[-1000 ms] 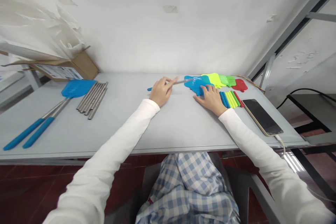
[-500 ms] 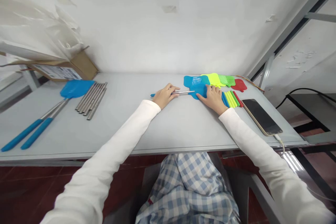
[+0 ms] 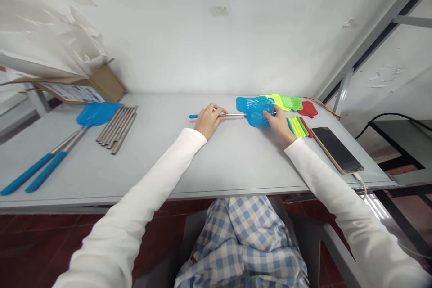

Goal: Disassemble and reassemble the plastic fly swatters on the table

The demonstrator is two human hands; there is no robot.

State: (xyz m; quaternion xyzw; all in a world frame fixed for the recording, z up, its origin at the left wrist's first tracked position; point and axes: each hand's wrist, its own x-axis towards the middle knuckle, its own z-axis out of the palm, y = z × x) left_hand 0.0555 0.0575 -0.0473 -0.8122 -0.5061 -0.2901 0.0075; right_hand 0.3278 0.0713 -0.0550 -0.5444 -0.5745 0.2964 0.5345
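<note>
My left hand (image 3: 208, 121) is closed around a thin metal rod (image 3: 232, 114) whose blue grip (image 3: 193, 116) sticks out to the left. The rod's right end meets the neck of a blue fly swatter head (image 3: 258, 114); I cannot tell whether it sits inside. Thumb and fingers of my right hand (image 3: 279, 122) pinch that perforated head at its right edge. Partly behind it lies another blue swatter head (image 3: 240, 103). Yellow (image 3: 279, 101), green (image 3: 293, 103) and red (image 3: 308, 109) heads overlap in a row to the right.
Several coloured grips (image 3: 300, 127) lie beside my right hand, next to a phone (image 3: 337, 150) with a cable. Several metal tubes (image 3: 118, 127) rest at left, near blue-handled swatters (image 3: 50, 168) with a blue head. A cardboard box (image 3: 106, 82) stands at the back left.
My right hand has gone from lying over the blue head to pinching its right edge, and the head is now raised and turned more into view. The rod has shifted slightly left.
</note>
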